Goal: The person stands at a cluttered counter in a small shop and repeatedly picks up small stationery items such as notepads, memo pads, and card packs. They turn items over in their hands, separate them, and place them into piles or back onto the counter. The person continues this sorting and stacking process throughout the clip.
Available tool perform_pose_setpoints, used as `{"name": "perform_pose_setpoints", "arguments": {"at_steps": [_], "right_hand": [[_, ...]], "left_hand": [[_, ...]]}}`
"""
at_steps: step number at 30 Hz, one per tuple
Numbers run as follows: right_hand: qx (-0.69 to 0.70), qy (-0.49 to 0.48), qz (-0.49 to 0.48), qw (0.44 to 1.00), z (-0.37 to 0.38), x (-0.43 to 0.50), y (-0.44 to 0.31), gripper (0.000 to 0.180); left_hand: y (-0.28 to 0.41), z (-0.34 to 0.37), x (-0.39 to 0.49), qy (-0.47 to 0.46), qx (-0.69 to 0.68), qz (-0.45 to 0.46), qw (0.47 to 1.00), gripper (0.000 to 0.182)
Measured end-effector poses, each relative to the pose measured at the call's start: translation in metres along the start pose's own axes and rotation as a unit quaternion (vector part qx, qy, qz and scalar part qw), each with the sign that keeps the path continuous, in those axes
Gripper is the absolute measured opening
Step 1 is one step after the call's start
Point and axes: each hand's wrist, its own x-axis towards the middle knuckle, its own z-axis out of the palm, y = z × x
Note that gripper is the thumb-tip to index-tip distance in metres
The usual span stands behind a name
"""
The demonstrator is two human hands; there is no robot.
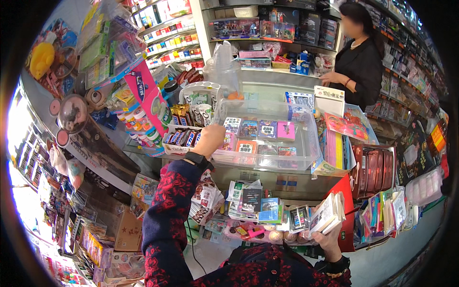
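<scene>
My left hand (212, 138) reaches over the left wall of a clear plastic bin (304, 143), its fingers curled; what it may hold cannot be told. Small packs, among them a pink pack (286, 130) and an orange-edged pack (246, 149), lie in rows in the bin. Beside the hand stands a white box (174, 147) of wrapped chocolate bars (183, 137). At the lower right, my right hand (327, 241) grips a stack of small white packs (327, 213), held tilted above the counter's near shelf.
Candy racks (148, 97) rise at the left of the glass counter (215, 172). Booklets in a box (335, 150) and a brown-red carton (376, 172) stand right. Stationery boxes (251, 204) line the near shelf. A person in black (360, 68) stands behind the counter near stocked shelves.
</scene>
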Motion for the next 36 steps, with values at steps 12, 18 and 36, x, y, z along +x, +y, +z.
{"name": "perform_pose_setpoints", "arguments": {"at_steps": [12, 18, 36], "right_hand": [[0.005, -0.008, 0.037, 0.999, -0.002, -0.006, 0.010, 0.111], [0.228, -0.085, 0.183, 0.953, -0.001, 0.003, 0.011, 0.095], [-0.316, -0.218, -0.219, 0.897, 0.014, 0.014, -0.028, 0.104]], "left_hand": [[0.007, 0.003, 0.023, -0.267, -0.148, 0.092, 0.948, 0.080], [0.028, -0.040, 0.001, 0.073, -0.096, 0.153, 0.981, 0.056], [0.204, 0.029, -0.224, -0.298, -0.946, 0.070, 0.105, 0.071]]}}
